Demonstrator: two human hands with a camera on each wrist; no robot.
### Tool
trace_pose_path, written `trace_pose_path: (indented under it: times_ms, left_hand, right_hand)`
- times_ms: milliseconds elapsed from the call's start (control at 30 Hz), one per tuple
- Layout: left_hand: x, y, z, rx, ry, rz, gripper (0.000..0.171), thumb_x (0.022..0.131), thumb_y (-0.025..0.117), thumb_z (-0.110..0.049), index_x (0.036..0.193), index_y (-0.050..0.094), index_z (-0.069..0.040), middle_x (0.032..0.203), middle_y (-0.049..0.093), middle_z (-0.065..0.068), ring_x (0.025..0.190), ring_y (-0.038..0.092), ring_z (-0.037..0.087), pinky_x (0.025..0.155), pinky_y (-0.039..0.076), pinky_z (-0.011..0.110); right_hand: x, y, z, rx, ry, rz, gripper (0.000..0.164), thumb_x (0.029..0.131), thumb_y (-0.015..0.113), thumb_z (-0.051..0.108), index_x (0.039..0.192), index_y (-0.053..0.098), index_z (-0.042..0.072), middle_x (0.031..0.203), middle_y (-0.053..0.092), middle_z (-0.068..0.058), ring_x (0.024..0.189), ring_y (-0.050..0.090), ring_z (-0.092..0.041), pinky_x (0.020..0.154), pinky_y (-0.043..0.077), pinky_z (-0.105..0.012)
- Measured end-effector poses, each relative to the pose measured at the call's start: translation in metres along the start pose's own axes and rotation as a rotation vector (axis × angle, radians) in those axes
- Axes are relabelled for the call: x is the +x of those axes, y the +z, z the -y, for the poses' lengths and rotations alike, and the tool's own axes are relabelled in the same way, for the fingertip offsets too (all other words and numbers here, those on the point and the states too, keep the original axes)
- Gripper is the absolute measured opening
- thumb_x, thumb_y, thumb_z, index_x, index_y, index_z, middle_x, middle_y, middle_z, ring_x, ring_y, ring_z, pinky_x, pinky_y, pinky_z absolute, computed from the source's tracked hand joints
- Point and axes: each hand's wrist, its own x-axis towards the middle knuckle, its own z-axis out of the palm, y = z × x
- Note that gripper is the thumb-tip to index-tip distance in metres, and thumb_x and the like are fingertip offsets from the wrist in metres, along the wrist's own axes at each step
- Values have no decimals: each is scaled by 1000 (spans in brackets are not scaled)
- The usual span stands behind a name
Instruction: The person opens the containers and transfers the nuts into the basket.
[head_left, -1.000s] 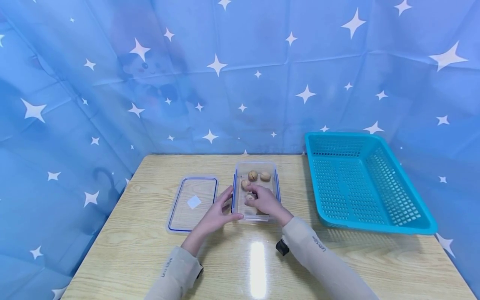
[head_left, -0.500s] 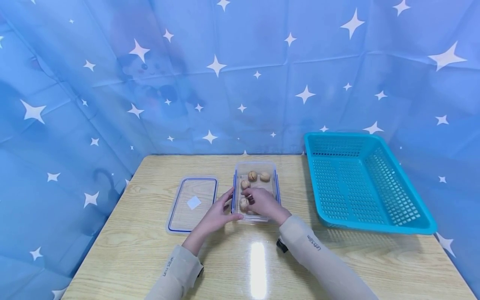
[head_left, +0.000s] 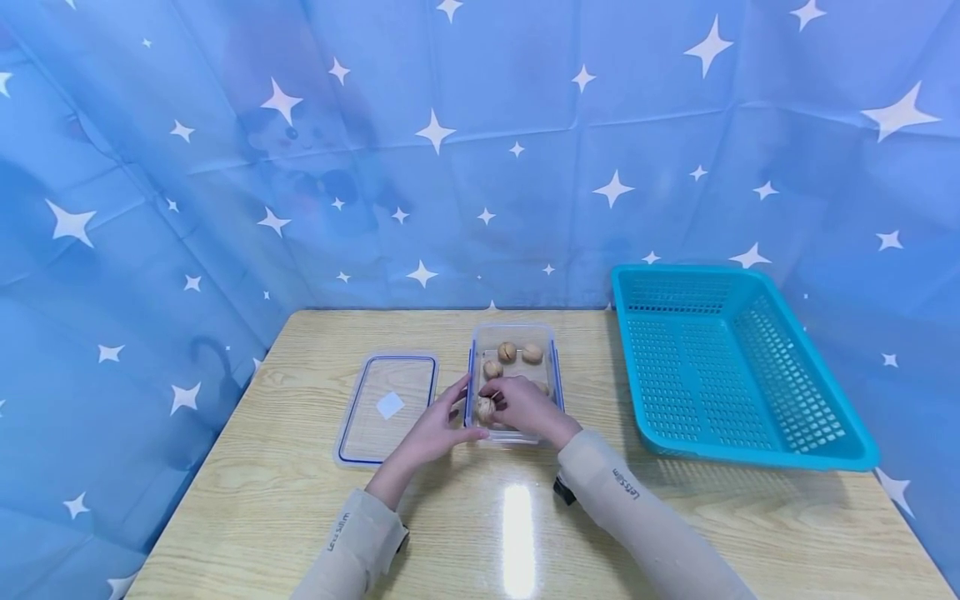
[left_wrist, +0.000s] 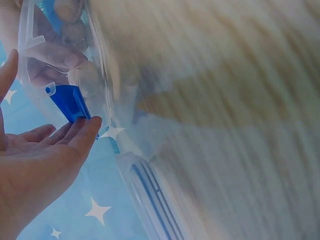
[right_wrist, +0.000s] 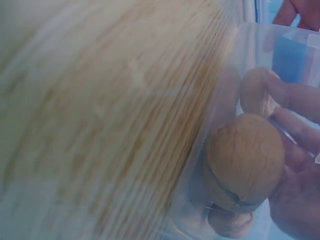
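Observation:
A clear plastic food container (head_left: 513,335) with blue side latches stands on the table, several walnuts inside. My right hand (head_left: 519,405) reaches into it and pinches a pale walnut (head_left: 486,409) at the front left corner. In the right wrist view, fingertips lie against that walnut (right_wrist: 257,92), with a larger-looking walnut (right_wrist: 245,160) nearer the camera. My left hand (head_left: 433,429) steadies the container from the left, thumb at its front corner. In the left wrist view its extended fingers touch the blue latch (left_wrist: 71,102). Another walnut (head_left: 542,387) is partly hidden behind my right hand.
The container's clear lid (head_left: 378,379) with a blue seal and a white square lies on the table left of the container. A turquoise perforated basket (head_left: 750,454) stands at the right. A blue star-patterned curtain (head_left: 480,167) hangs behind the wooden table (head_left: 300,500).
My right hand has brought the walnut toward the front left corner of the container. A walnut behind that hand has come partly into sight. My left hand has stayed in place.

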Motion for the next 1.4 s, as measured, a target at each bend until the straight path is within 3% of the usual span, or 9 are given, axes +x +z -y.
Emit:
trace_pose_path:
  times_ms: [433,1033,1400]
  left_hand:
    - [0,1,-1,11,2,1,94,87,78,-20,160,19,-8,165,23,17,150,29,39,120,33,55]
    - [-1,0,-2,40,5,-4,94,87,78,-21,160,20,-8,165,24,18,149,30,39,119,35,55]
    - [0,0,1,65,16,-13,97,85,80,-24,159,20,-7,165,22,18,149,30,39,119,36,55]
  right_hand:
    - [-1,-2,2,24,-21,-18,37,85,76,5,121,69,6,111,74,-7,97,71,-18,87,60,-33]
    - [-1,-3,3,21,-41,-58,41,85,74,2,125,68,5,122,72,-11,105,71,-25,91,60,-37]
    - [-7,-18,4,77,-59,-126,39,88,73,5,127,66,3,123,70,-14,109,69,-29,94,59,-39]
